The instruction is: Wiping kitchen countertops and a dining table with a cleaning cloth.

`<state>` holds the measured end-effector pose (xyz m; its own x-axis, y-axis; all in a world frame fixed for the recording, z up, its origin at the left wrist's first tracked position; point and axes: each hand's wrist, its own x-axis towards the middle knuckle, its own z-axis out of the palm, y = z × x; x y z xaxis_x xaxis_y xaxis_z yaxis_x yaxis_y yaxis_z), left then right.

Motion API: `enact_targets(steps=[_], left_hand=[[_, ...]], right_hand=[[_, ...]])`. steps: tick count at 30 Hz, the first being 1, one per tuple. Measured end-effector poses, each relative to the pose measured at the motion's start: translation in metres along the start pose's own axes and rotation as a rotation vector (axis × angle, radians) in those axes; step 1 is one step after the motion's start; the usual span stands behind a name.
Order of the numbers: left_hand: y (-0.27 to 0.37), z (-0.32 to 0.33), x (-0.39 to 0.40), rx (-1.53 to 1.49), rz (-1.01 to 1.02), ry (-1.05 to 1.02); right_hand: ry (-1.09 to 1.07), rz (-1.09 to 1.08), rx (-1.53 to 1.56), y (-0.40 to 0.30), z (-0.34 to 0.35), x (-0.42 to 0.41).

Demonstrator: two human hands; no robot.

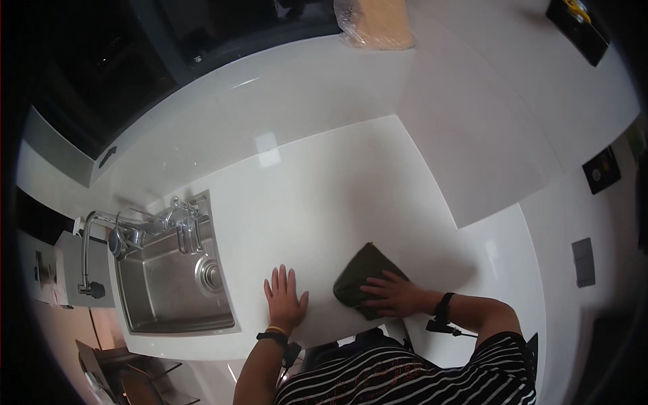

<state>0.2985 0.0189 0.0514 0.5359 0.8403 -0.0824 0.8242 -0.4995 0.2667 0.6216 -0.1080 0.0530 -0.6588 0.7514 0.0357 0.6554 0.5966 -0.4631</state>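
Observation:
A dark green cloth point(354, 281) lies folded on the white countertop point(304, 202), close to the counter's front edge. My right hand point(392, 295) rests flat across the cloth's right part, palm down with fingers spread, and hides some of it. To the left of the cloth, my left hand point(284, 298) is laid palm down on the bare countertop, fingers apart and nothing in it. Both wrists wear black bands with a small device and cable.
A stainless steel sink point(167, 288) with a chrome faucet point(86, 253) is set into the counter at left. A clear rack point(189, 235) sits at its back rim. A plastic-wrapped tan package point(382, 25) stands on the far ledge. Black wall sockets point(601, 169) are at right.

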Motion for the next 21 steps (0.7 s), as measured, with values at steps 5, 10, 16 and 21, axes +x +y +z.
enact_targets(steps=[5,10,16,21], left_hand=[[-0.004,-0.001,-0.005,0.000,-0.047,-0.028],[-0.003,-0.003,-0.002,-0.003,-0.023,-0.073],[-0.006,-0.004,-0.003,-0.048,-0.014,-0.063],[0.000,-0.008,0.003,-0.045,-0.002,-0.064]], right_hand=[[0.167,0.316,-0.206,0.110,-0.054,0.024],[0.395,0.826,-0.428,0.269,-0.088,0.072],[0.445,1.314,-0.394,0.276,-0.094,0.245],[0.461,0.531,-0.391,0.182,-0.028,0.370]])
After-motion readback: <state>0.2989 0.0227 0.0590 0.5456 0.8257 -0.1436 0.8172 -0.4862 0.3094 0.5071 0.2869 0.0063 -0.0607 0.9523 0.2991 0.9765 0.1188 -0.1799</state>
